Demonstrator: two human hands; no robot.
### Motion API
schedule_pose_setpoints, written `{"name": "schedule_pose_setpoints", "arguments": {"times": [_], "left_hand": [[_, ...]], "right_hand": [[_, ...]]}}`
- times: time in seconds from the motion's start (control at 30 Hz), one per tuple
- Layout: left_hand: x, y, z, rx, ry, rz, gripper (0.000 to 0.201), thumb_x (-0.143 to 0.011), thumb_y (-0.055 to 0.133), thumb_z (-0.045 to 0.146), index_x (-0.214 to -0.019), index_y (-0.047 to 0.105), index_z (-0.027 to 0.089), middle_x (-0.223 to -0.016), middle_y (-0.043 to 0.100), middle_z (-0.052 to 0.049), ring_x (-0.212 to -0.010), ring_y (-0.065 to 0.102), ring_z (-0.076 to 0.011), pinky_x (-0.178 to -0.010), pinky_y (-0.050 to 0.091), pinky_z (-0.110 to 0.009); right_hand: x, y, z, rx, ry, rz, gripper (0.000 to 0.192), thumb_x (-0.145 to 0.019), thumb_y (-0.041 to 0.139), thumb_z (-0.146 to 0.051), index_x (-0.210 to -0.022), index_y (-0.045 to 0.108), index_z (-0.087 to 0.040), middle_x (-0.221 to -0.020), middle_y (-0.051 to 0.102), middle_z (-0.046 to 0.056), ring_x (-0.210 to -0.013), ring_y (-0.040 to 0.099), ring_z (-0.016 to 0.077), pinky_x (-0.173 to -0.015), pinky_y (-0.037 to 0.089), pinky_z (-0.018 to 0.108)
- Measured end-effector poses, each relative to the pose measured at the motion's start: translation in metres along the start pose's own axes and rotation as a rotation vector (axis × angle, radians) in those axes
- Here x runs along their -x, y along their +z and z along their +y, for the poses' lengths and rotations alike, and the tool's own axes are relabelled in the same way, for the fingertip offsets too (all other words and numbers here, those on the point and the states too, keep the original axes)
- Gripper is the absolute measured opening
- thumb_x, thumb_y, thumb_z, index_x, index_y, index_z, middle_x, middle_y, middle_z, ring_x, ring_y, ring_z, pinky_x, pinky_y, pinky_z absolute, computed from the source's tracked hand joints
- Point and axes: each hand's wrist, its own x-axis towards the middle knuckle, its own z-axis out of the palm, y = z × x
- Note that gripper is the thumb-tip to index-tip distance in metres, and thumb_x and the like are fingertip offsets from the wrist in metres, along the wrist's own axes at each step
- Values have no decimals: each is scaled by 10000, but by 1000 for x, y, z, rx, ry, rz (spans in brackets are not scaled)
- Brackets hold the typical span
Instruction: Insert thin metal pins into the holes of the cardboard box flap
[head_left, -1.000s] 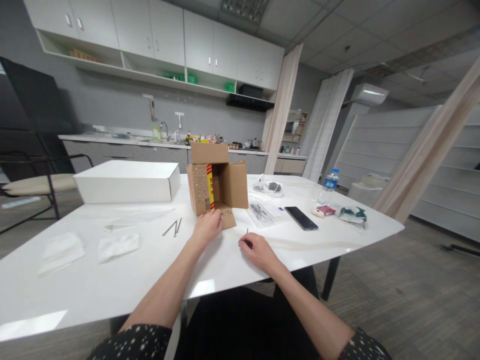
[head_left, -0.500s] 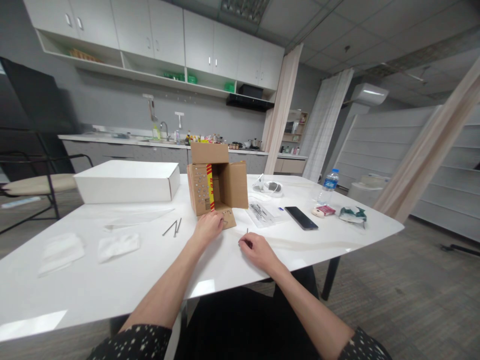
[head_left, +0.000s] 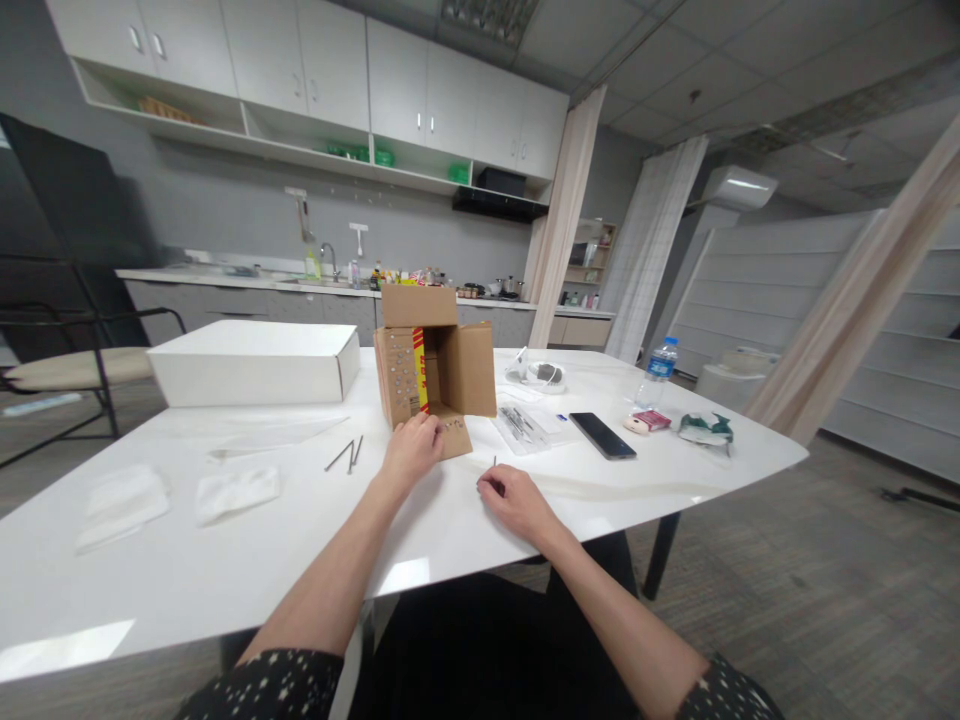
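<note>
Has the table [head_left: 210, 570] in front, bearing an open cardboard box [head_left: 403, 375]. Seems busy at its front flap [head_left: 454, 438], laying the left hand [head_left: 411, 447] there; cannot tell whether grasping anything. Calls, probably, for a light touch. Cannot read the blue label [head_left: 660, 367] on the bottle [head_left: 651, 390] or the yellow-red strip [head_left: 421, 372] on the box. Appears to pinch a thin dark stick [head_left: 494, 462] in the curled right hand [head_left: 517, 498].

left hand [head_left: 411, 448] at open cardboard box [head_left: 475, 372]
</note>
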Motion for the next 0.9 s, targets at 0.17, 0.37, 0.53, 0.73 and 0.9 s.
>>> {"name": "schedule_pose_setpoints", "arguments": {"times": [0.17,0.37,0.53,0.73,0.9], "left_hand": [[0,-3,-2,-11,-16,0,222,-885,436,220,-976,636,184,-1040,663,-82,-1013,621,-215,-872,456,-321],[-1,0,-4,-20,-33,17,214,-866,443,224,-930,644,191,-998,664,-78,-987,630,-217,-845,463,-317],[-2,3,-6,-27,-36,39,223,-869,434,231,-921,648,190,-979,661,-77,-970,633,-222,-833,465,-323],[-2,1,-5,-32,-39,43,216,-882,439,226,-942,643,188,-1003,657,-83,-986,631,-223,-848,462,-324],[-2,3,-4,-25,-8,14,206,-893,452,230,-975,637,191,-1030,650,-76,-997,625,-212,-860,462,-314]], "right_hand": [[1,0,-1,-3,3,4,174,-861,531,-167,-805,696,-169,-778,677,37,-703,572,151,-672,410,246],[0,0,-1,1,6,3,175,-859,534,-171,-816,703,-173,-783,680,39,-708,576,153,-678,414,249],[0,0,0,0,9,0,177,-861,532,-175,-819,704,-173,-790,681,41,-712,578,155,-681,414,248],[0,1,2,-1,2,-4,169,-857,536,-168,-805,697,-170,-782,678,41,-711,577,155,-679,413,247],[0,0,1,2,3,-2,166,-855,539,-165,-805,697,-170,-782,679,39,-705,577,154,-670,412,245]]}}
